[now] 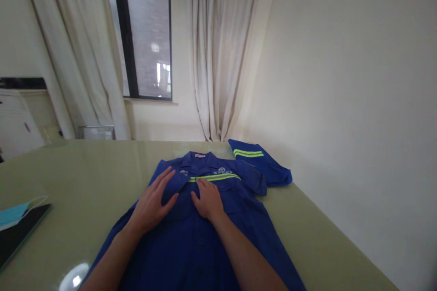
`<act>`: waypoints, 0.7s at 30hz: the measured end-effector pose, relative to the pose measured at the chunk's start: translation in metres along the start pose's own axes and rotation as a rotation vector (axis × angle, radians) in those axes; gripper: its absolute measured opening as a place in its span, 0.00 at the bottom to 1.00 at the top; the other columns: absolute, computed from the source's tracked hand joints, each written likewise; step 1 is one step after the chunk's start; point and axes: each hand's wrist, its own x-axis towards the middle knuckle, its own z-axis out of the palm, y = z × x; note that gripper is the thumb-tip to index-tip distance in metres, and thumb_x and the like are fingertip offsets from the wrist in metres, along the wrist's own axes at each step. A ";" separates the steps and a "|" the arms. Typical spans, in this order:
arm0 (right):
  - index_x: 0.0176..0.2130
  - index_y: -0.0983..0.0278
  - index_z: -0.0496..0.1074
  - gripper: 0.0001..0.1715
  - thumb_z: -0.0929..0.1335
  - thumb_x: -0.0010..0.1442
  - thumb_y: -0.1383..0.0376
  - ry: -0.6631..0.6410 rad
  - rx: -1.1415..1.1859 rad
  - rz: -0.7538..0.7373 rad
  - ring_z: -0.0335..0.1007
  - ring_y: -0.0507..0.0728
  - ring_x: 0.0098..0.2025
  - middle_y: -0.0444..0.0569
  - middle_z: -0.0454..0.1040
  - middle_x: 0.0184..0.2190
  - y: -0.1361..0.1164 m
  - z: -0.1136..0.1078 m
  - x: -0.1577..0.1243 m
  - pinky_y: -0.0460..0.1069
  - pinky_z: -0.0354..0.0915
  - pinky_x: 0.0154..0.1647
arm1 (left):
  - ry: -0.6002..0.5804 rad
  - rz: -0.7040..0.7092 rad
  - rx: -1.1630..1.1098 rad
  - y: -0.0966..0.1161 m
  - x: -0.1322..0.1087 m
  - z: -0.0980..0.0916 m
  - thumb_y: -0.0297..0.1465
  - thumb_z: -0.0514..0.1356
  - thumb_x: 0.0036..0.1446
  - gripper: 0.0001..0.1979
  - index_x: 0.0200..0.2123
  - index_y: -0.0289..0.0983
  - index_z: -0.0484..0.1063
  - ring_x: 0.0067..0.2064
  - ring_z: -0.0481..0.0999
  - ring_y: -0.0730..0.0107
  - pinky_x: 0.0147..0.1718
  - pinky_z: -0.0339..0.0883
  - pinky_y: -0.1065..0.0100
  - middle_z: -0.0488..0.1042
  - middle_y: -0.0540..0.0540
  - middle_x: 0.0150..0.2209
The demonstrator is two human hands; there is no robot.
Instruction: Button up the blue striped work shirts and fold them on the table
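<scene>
A person's left hand (pixel 153 203) and right hand (pixel 207 201) press palm-down, side by side, on the chest of a blue work shirt (pixel 194 250) spread front-up on a pale green table (pixel 85 177). The left fingers are splayed and the right fingers lie closer together, flat and gripping nothing. A yellow-green reflective stripe (pixel 218 176) runs just past the fingertips, with the collar (pixel 200 159) beyond it.

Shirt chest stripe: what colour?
Fluorescent yellow-green stripe on the blue shirt; the head view shows it best.
</scene>
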 end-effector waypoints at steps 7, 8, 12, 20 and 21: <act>0.56 0.63 0.73 0.22 0.63 0.69 0.57 0.124 0.038 0.039 0.69 0.63 0.58 0.55 0.76 0.54 -0.001 -0.001 0.001 0.56 0.61 0.61 | -0.291 -0.256 0.283 -0.013 -0.020 0.020 0.50 0.47 0.68 0.33 0.69 0.40 0.62 0.71 0.57 0.50 0.69 0.48 0.44 0.59 0.42 0.71; 0.55 0.63 0.74 0.21 0.63 0.69 0.57 0.168 0.054 0.055 0.69 0.63 0.57 0.55 0.77 0.52 -0.001 -0.002 0.001 0.56 0.61 0.60 | -0.303 -0.261 0.284 -0.013 -0.020 0.019 0.50 0.46 0.69 0.32 0.69 0.41 0.61 0.72 0.57 0.51 0.69 0.48 0.45 0.58 0.43 0.71; 0.50 0.64 0.74 0.18 0.61 0.69 0.61 0.414 0.152 0.127 0.70 0.62 0.53 0.55 0.77 0.48 0.011 -0.017 0.001 0.55 0.61 0.59 | -0.320 -0.289 0.264 -0.011 -0.016 0.016 0.49 0.44 0.70 0.31 0.69 0.42 0.61 0.72 0.56 0.54 0.70 0.47 0.46 0.58 0.45 0.71; 0.46 0.65 0.74 0.22 0.73 0.53 0.58 0.743 0.419 0.851 0.66 0.69 0.60 0.62 0.76 0.49 0.119 -0.125 -0.025 0.59 0.61 0.60 | -0.318 -0.316 0.260 -0.014 -0.015 0.019 0.49 0.48 0.67 0.32 0.69 0.42 0.62 0.73 0.52 0.48 0.69 0.42 0.41 0.56 0.43 0.72; 0.43 0.65 0.74 0.19 0.74 0.53 0.58 0.743 0.449 0.899 0.69 0.69 0.57 0.61 0.77 0.44 0.131 -0.134 -0.032 0.59 0.64 0.57 | -0.292 -0.310 0.269 -0.009 -0.014 0.020 0.49 0.49 0.67 0.32 0.69 0.42 0.62 0.74 0.50 0.46 0.69 0.39 0.38 0.56 0.42 0.72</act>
